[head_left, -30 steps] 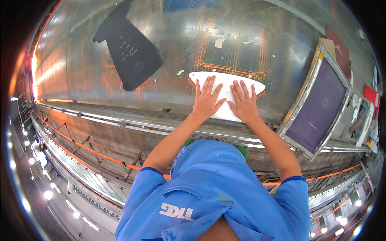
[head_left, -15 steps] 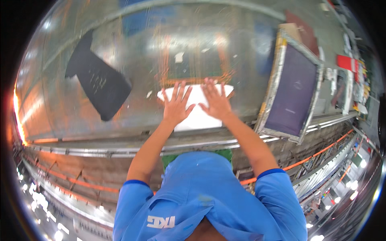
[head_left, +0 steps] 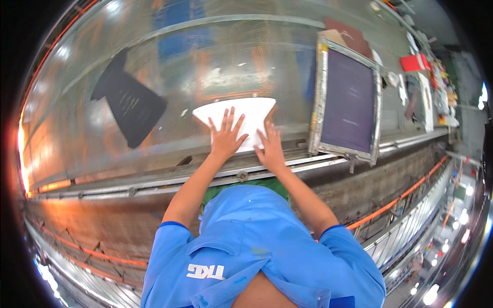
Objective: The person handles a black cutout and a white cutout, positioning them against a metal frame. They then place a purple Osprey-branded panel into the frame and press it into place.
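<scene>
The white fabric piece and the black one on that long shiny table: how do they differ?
The white fabric piece lies under both hands, left hand and right hand pressed flat on it; the black fabric piece lies untouched, farther left. The white piece sits square to the table edge; the black one lies at a slant. Both lie flat on the table.

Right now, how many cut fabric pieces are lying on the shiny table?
2. A white piece lies near the table's front edge under the left hand and right hand. A black piece lies apart, farther left. The framed screen may hide others.
</scene>
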`<state>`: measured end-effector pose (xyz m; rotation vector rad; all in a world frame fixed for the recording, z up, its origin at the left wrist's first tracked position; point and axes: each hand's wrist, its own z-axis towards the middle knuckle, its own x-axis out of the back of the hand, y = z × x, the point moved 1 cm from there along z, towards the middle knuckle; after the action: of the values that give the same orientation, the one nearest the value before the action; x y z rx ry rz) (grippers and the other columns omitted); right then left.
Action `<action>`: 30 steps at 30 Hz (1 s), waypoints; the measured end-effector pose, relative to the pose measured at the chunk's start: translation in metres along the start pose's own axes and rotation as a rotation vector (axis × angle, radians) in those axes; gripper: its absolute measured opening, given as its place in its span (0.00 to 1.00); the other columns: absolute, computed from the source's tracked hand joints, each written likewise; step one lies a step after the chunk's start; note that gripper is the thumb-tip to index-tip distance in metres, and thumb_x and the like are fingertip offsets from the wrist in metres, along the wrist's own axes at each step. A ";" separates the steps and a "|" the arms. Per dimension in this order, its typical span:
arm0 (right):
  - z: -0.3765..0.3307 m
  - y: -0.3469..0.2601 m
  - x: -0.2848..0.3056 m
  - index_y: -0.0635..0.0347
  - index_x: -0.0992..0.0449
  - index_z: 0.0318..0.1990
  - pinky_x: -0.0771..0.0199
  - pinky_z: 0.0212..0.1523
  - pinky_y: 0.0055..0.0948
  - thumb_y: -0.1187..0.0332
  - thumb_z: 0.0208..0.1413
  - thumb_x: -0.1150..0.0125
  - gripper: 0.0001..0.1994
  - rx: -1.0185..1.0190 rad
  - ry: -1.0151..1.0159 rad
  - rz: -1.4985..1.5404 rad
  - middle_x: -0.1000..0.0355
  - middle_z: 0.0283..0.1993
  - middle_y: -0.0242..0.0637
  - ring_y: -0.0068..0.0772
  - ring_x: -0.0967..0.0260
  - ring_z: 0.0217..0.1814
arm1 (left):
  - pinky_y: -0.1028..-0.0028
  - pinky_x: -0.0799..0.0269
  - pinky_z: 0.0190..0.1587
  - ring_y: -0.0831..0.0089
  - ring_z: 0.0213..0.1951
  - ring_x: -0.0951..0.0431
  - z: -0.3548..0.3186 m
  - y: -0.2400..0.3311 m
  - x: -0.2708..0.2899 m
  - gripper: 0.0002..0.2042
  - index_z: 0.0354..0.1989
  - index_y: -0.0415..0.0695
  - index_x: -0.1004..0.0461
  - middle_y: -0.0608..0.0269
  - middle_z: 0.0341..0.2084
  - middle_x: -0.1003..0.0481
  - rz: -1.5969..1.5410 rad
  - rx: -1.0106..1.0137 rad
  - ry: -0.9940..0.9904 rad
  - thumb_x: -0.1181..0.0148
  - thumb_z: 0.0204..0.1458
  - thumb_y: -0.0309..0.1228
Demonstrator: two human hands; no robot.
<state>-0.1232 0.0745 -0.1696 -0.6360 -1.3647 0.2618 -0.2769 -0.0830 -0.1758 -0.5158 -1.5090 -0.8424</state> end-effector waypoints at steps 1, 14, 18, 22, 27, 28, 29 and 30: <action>-0.019 -0.004 0.011 0.56 0.35 0.70 0.57 0.76 0.63 0.61 0.63 0.39 0.29 -0.025 0.016 0.028 0.55 0.80 0.53 0.61 0.60 0.82 | 0.26 0.72 0.69 0.60 0.79 0.59 0.003 0.013 0.004 0.36 0.77 0.63 0.46 0.56 0.79 0.57 -0.024 -0.015 0.025 0.51 0.61 0.61; -0.106 0.284 0.265 0.69 0.31 0.62 0.44 0.70 0.51 0.62 0.60 0.34 0.27 -0.642 0.812 -0.320 0.33 0.64 0.56 0.58 0.41 0.70 | 0.31 0.62 0.70 0.49 0.77 0.55 0.009 0.019 0.005 0.34 0.70 0.56 0.35 0.52 0.77 0.51 -0.007 0.215 -0.179 0.45 0.59 0.60; -0.109 0.385 0.308 0.68 0.29 0.63 0.34 0.64 0.45 0.46 0.58 0.34 0.35 -0.898 0.637 -0.135 0.27 0.59 0.55 0.53 0.31 0.62 | 0.51 0.39 0.64 0.51 0.64 0.34 0.050 0.071 -0.008 0.32 0.59 0.42 0.29 0.49 0.62 0.31 -0.420 0.204 0.117 0.40 0.58 0.58; -0.096 0.421 0.309 0.69 0.29 0.63 0.33 0.63 0.41 0.36 0.55 0.36 0.43 -0.895 0.421 0.020 0.26 0.59 0.56 0.53 0.29 0.63 | 0.59 0.29 0.56 0.57 0.52 0.23 0.079 0.202 -0.011 0.33 0.64 0.34 0.36 0.43 0.52 0.25 -1.142 0.413 -0.324 0.40 0.63 0.51; -0.090 0.401 0.300 0.72 0.21 0.51 0.26 0.50 0.33 0.56 0.49 0.21 0.29 -0.832 0.401 0.289 0.21 0.45 0.41 0.32 0.25 0.44 | 0.56 0.27 0.55 0.43 0.51 0.21 0.085 0.264 -0.043 0.43 0.67 0.35 0.43 0.35 0.49 0.24 -1.259 0.650 -0.322 0.31 0.52 0.52; -0.093 0.400 0.304 0.72 0.21 0.51 0.25 0.50 0.33 0.61 0.49 0.21 0.27 -0.799 0.400 0.312 0.20 0.46 0.42 0.33 0.24 0.44 | 0.56 0.27 0.55 0.43 0.51 0.21 0.086 0.261 -0.042 0.43 0.68 0.37 0.44 0.35 0.49 0.24 -1.206 0.641 -0.235 0.31 0.51 0.50; -0.086 0.379 0.304 0.72 0.21 0.52 0.26 0.51 0.33 0.63 0.51 0.22 0.26 -0.805 0.356 0.365 0.20 0.46 0.43 0.34 0.24 0.45 | 0.55 0.27 0.55 0.43 0.51 0.22 0.081 0.256 -0.041 0.43 0.69 0.38 0.44 0.34 0.49 0.24 -1.138 0.638 -0.156 0.31 0.50 0.48; -0.079 0.362 0.300 0.71 0.22 0.53 0.26 0.52 0.33 0.63 0.51 0.22 0.26 -0.775 0.359 0.411 0.20 0.48 0.43 0.34 0.24 0.46 | 0.54 0.28 0.55 0.43 0.51 0.22 0.076 0.253 -0.039 0.43 0.70 0.39 0.45 0.34 0.49 0.24 -1.076 0.612 -0.098 0.31 0.50 0.46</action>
<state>0.0821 0.5026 -0.1315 -1.5381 -0.9488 -0.0732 -0.1317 0.1403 -0.1594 0.7995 -2.0173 -1.0660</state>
